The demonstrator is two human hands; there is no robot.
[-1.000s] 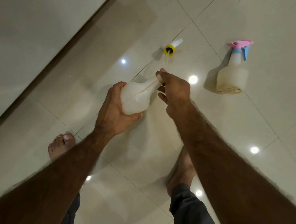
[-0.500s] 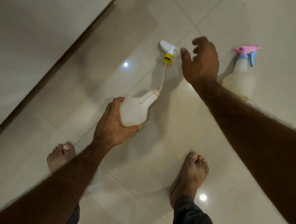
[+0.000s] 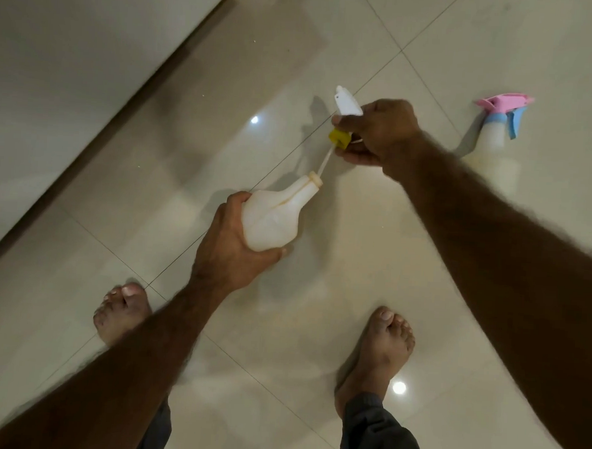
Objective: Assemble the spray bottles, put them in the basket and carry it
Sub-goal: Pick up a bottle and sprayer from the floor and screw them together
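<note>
My left hand [image 3: 233, 252] grips a white plastic bottle [image 3: 274, 219] by its body, neck tilted up and to the right. My right hand [image 3: 381, 134] holds a white spray head with a yellow collar [image 3: 340, 139] just above the neck. The head's thin dip tube [image 3: 325, 162] runs down into the bottle's mouth, with the collar still apart from the neck. A second bottle with a pink and blue spray head [image 3: 498, 132] stands upright on the floor at the right, partly behind my right forearm. No basket is in view.
The floor is glossy beige tile [image 3: 317, 311] with bright light reflections. A wall with a dark skirting edge [image 3: 129, 112] runs diagonally along the upper left. My two bare feet [image 3: 380, 352] stand below the hands.
My right hand reached out from the bottle neck, closed on the spray head and lifted it. The dip tube stays in the bottle's mouth. The left hand kept its grip on the bottle.
</note>
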